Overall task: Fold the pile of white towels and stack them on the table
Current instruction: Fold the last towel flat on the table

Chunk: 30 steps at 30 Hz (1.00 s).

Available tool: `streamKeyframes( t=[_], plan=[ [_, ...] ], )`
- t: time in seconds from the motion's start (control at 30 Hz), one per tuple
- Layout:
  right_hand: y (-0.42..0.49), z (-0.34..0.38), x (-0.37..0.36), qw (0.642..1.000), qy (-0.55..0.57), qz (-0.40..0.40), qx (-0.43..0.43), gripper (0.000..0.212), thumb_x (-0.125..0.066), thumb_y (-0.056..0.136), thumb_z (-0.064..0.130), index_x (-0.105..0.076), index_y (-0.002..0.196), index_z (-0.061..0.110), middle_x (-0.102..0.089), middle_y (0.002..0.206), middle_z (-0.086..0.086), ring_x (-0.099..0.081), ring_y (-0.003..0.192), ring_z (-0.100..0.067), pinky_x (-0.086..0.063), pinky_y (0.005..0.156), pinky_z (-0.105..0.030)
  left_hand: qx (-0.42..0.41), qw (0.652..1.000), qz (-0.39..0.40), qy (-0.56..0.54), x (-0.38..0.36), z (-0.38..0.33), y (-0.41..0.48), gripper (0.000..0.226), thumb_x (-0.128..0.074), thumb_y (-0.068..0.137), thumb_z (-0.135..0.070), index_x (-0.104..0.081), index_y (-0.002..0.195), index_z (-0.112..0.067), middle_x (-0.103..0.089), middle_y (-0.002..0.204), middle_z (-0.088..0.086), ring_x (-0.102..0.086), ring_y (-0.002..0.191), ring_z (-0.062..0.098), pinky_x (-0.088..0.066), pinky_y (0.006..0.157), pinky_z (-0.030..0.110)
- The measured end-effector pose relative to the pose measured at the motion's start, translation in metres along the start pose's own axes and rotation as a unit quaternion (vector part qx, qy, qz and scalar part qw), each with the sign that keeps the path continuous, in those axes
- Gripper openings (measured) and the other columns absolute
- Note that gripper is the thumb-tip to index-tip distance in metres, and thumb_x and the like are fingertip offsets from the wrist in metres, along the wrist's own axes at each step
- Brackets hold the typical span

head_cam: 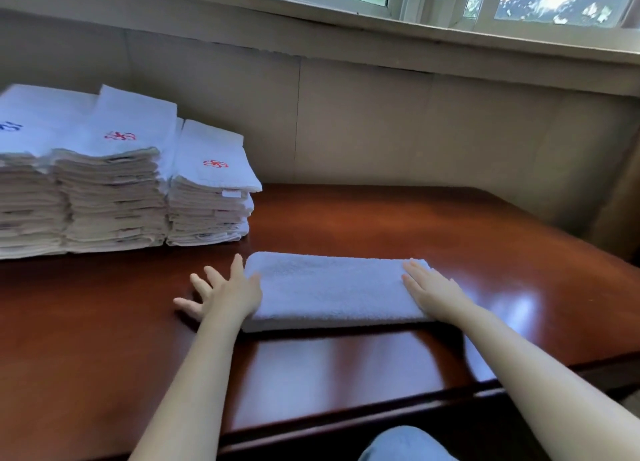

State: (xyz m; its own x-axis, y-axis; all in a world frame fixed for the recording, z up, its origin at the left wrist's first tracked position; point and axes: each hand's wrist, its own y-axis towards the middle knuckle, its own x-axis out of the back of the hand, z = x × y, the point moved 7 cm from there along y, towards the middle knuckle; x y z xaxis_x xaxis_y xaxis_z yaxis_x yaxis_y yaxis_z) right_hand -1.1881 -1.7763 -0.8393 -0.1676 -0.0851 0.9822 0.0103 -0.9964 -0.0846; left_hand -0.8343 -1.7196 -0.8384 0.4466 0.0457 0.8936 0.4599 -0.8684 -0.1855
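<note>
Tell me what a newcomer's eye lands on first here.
A folded white towel lies in the middle of the glossy reddish table, with the right hand flat on its right end and the left hand, fingers spread, at its left end. At the far left stand tall stacks of folded towels, their tops bearing red or blue embroidery.
</note>
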Motion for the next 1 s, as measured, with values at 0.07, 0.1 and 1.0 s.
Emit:
streamKeyframes(
  t=[0.07, 0.1, 1.0],
  plan=[
    [0.0, 0.002, 0.001, 0.999, -0.035, 0.009, -0.009, 0.049, -0.015, 0.102, 0.044, -0.015, 0.15, 0.035, -0.005, 0.159, 0.015, -0.01, 0.146, -0.023, -0.008, 0.114, -0.052, -0.077, 0.995, -0.054, 0.021, 0.007, -0.013, -0.002, 0.052, -0.022, 0.103, -0.034, -0.005, 0.152, -0.035, 0.007, 0.161, 0.004, 0.013, 0.146, 0.028, 0.003, 0.112, 0.06],
    [0.002, 0.004, 0.002, 0.998, -0.06, 0.008, -0.007, 0.049, -0.014, 0.102, 0.043, -0.014, 0.15, 0.033, -0.005, 0.159, 0.014, -0.008, 0.147, -0.024, -0.008, 0.114, -0.053, -0.154, 0.982, -0.101, 0.048, 0.011, -0.025, -0.008, 0.053, -0.025, 0.102, -0.027, -0.008, 0.152, -0.03, 0.005, 0.161, 0.001, 0.01, 0.147, 0.023, -0.001, 0.115, 0.055],
    [-0.072, 0.208, -0.012, 0.965, 0.013, -0.121, 0.232, 0.068, -0.053, 0.091, 0.039, -0.02, 0.149, 0.025, -0.049, 0.133, -0.009, -0.048, 0.118, -0.032, -0.039, 0.092, -0.041, -0.052, 0.832, 0.207, -0.512, 0.005, -0.015, -0.019, 0.026, -0.053, 0.09, -0.039, -0.058, 0.086, -0.013, -0.047, 0.058, 0.002, -0.04, 0.043, 0.012, -0.031, 0.045, 0.019]
  ],
)
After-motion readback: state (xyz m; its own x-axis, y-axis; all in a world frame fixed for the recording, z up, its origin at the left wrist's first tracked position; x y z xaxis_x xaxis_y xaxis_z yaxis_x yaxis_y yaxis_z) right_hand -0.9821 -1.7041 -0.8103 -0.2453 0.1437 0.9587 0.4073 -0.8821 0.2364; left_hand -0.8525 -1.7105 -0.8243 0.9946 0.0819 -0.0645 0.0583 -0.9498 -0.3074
